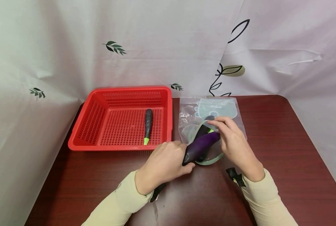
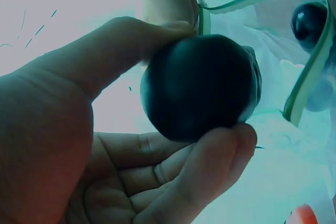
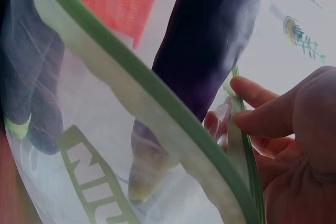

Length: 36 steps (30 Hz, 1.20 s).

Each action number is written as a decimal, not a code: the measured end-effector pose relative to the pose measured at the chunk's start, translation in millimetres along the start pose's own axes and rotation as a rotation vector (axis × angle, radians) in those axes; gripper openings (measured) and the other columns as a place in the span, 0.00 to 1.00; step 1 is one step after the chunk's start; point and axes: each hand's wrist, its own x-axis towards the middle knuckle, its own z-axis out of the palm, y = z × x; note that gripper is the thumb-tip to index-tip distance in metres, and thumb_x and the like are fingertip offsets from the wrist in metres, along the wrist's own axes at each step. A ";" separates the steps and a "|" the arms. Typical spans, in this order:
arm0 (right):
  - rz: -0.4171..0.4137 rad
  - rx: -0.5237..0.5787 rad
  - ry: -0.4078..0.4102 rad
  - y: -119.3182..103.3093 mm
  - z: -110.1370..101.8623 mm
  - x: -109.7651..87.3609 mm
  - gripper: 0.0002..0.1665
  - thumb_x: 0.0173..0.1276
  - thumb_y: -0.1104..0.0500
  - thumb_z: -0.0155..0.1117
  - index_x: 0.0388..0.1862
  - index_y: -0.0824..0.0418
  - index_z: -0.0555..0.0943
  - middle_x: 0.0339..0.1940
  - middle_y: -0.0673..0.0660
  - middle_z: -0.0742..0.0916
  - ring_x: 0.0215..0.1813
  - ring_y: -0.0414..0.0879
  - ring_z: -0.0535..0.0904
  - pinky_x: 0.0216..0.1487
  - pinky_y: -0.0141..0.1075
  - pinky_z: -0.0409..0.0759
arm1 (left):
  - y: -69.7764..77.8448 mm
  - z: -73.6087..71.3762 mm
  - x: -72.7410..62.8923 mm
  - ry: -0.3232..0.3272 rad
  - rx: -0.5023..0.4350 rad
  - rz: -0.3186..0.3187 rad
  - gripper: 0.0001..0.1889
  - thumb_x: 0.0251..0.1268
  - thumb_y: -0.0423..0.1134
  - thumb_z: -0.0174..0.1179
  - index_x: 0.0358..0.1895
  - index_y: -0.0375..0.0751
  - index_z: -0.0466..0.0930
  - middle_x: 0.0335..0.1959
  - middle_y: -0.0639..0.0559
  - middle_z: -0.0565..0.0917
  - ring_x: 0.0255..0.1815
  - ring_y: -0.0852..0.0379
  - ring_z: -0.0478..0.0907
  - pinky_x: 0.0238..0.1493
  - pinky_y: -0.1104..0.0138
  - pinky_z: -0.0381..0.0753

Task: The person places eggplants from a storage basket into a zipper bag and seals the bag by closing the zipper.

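Note:
My left hand (image 1: 165,161) grips the blunt end of a purple eggplant (image 1: 201,146), thumb on one side and fingers on the other. The eggplant slants up to the right, its far tip inside the mouth of a clear zip bag (image 1: 189,110). With thumb and fingertips, my right hand (image 1: 237,146) pinches the bag's green-edged rim (image 3: 239,145), which gapes open. Long dark vegetables (image 3: 31,72) lie in the bag, one showing a light green end; the eggplant partly covers them in the head view. The left wrist view shows the eggplant's rounded end (image 2: 197,87).
Left of the bag stands a red perforated basket (image 1: 119,147), with one long dark vegetable (image 1: 148,124) with a bright green end inside. Pale patterned cloth (image 1: 145,47) hangs behind and beside the brown table (image 1: 278,150).

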 end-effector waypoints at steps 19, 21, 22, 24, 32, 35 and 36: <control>0.012 0.000 -0.010 -0.9 -0.9 -1.1 0.25 0.63 0.82 0.56 0.56 0.66 0.82 0.52 0.62 0.80 0.55 0.53 0.78 0.54 0.41 0.75 | 21.1 18.9 11.8 0.172 0.033 0.004 0.19 0.54 0.52 0.73 0.28 0.39 0.82 0.20 0.52 0.77 0.16 0.56 0.74 0.19 0.66 0.76; 0.014 0.000 -0.010 -1.0 -1.1 -1.3 0.26 0.63 0.82 0.56 0.56 0.66 0.81 0.52 0.61 0.80 0.55 0.53 0.78 0.55 0.41 0.75 | 22.6 21.5 13.2 0.173 0.035 0.002 0.19 0.54 0.52 0.73 0.29 0.38 0.83 0.20 0.52 0.77 0.16 0.57 0.74 0.20 0.66 0.76; 0.015 -0.001 -0.010 -1.1 -1.2 -1.5 0.26 0.63 0.82 0.56 0.56 0.66 0.81 0.52 0.61 0.80 0.55 0.53 0.78 0.55 0.41 0.75 | 23.3 22.7 13.9 0.175 0.037 0.003 0.19 0.55 0.52 0.73 0.30 0.38 0.83 0.20 0.52 0.77 0.17 0.57 0.74 0.20 0.67 0.76; 0.014 -0.001 -0.011 -1.2 -1.4 -1.8 0.26 0.63 0.83 0.56 0.56 0.66 0.81 0.52 0.61 0.80 0.55 0.53 0.78 0.54 0.41 0.75 | 24.8 25.2 15.3 0.184 0.034 0.001 0.19 0.55 0.52 0.73 0.30 0.38 0.83 0.20 0.51 0.78 0.17 0.57 0.74 0.20 0.67 0.76; 0.006 -0.007 -0.012 -1.8 -2.1 -1.9 0.25 0.62 0.83 0.56 0.56 0.66 0.81 0.52 0.62 0.80 0.54 0.54 0.78 0.53 0.43 0.75 | 29.2 33.9 21.8 0.210 0.049 -0.007 0.18 0.56 0.51 0.72 0.28 0.39 0.81 0.19 0.52 0.77 0.17 0.57 0.75 0.20 0.66 0.76; 0.001 -0.005 -0.011 -2.0 -1.9 -1.6 0.26 0.62 0.83 0.56 0.56 0.66 0.81 0.52 0.62 0.80 0.54 0.54 0.78 0.53 0.42 0.75 | 30.3 36.6 24.0 0.220 0.057 -0.011 0.18 0.56 0.51 0.72 0.27 0.40 0.80 0.18 0.52 0.75 0.17 0.57 0.74 0.20 0.66 0.76; -0.001 -0.004 -0.010 -2.0 -1.8 -1.5 0.26 0.62 0.83 0.56 0.56 0.66 0.81 0.52 0.62 0.80 0.54 0.54 0.78 0.53 0.42 0.75 | 30.6 37.5 24.7 0.223 0.058 -0.014 0.18 0.56 0.51 0.72 0.27 0.40 0.80 0.18 0.52 0.75 0.17 0.57 0.74 0.20 0.66 0.76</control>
